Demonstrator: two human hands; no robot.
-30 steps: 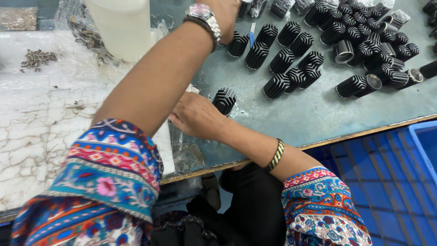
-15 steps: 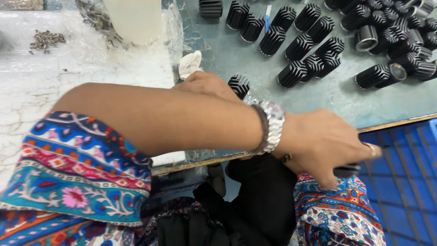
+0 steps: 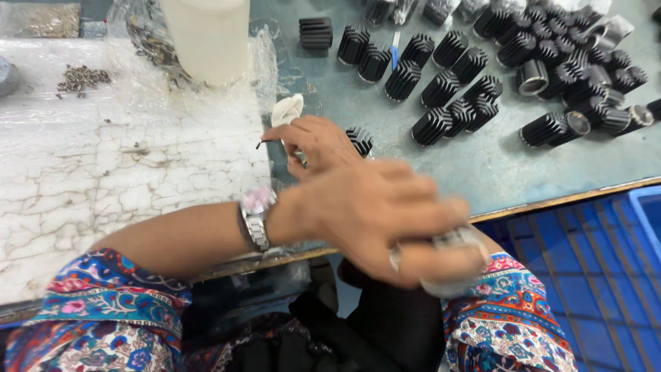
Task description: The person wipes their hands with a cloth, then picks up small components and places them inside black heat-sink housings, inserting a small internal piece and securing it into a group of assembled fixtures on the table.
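My left hand (image 3: 385,220), with a metal watch (image 3: 256,217) on its wrist, crosses low over my right forearm. It grips a pale, blurred cylindrical piece (image 3: 447,265) at the table's front edge. My right hand (image 3: 315,143) rests on the green table top (image 3: 496,172). It is closed on a black finned cylinder (image 3: 359,140) and what looks like a thin tool. A white rag (image 3: 286,109) lies just behind that hand. Most of my right forearm is hidden under the left hand.
Several black finned cylinders (image 3: 447,86) lie scattered across the far right of the table. A white plastic container (image 3: 206,38) stands on crinkled plastic sheet (image 3: 124,165) at the left, with small loose metal bits (image 3: 81,77). A blue crate (image 3: 585,275) sits below right.
My left hand swept down from the far pile across to the front edge, then drew back left and up with the pale piece. My right hand stayed on its finned cylinder.
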